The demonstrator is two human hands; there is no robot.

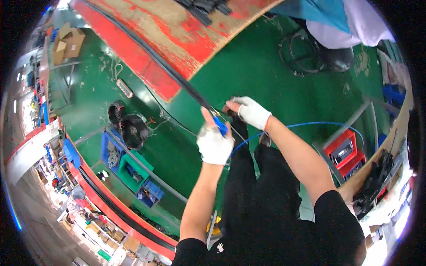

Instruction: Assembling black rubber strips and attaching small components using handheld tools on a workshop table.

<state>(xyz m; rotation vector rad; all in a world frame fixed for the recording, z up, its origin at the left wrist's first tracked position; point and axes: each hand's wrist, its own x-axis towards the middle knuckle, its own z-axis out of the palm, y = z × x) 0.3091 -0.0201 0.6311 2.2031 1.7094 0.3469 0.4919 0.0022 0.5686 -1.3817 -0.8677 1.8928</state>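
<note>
My left hand [216,144], in a white work glove with bare fingertips, is closed around a blue-handled tool [220,126] whose exact kind I cannot make out. Its forefinger reaches up toward the end of a long black strip [166,68], which runs off the worktable. Just right of that end, my right hand [252,112], gloved the same way, has thumb and fingers bent together. What they pinch is dark and too small to name. A thin blue hose [306,124] curves from beside my left hand, under my right forearm, to the right.
The red, worn worktable [186,40] carries black pieces [204,9] at its far edge. On the green floor lie a power strip [124,88] and black coils [134,131]. Blue and green bins [135,166] stand left, red bins [344,148] right. A black stool [301,53] is far right.
</note>
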